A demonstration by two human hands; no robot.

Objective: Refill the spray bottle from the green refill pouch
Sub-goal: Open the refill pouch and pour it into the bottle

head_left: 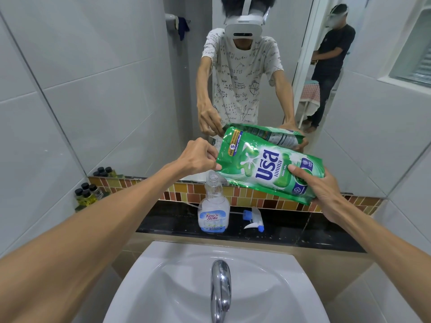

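Observation:
I hold the green refill pouch (pixel 263 164) tilted on its side above the black ledge. My left hand (pixel 198 157) pinches its top corner, just above the open neck of the clear spray bottle (pixel 213 206). My right hand (pixel 319 190) grips the pouch's bottom end from below. The bottle stands upright on the ledge with its cap off and a blue and white label. Its blue and white spray head (pixel 253 219) lies on the ledge to the right of it. I cannot tell whether the pouch corner is open.
A white sink (pixel 163 276) with a chrome tap (pixel 220 290) sits below the black ledge (pixel 303 227). Several small dark-capped bottles (pixel 87 194) stand at the ledge's left end. A mirror (pixel 256 66) behind the ledge reflects me and another person in a doorway.

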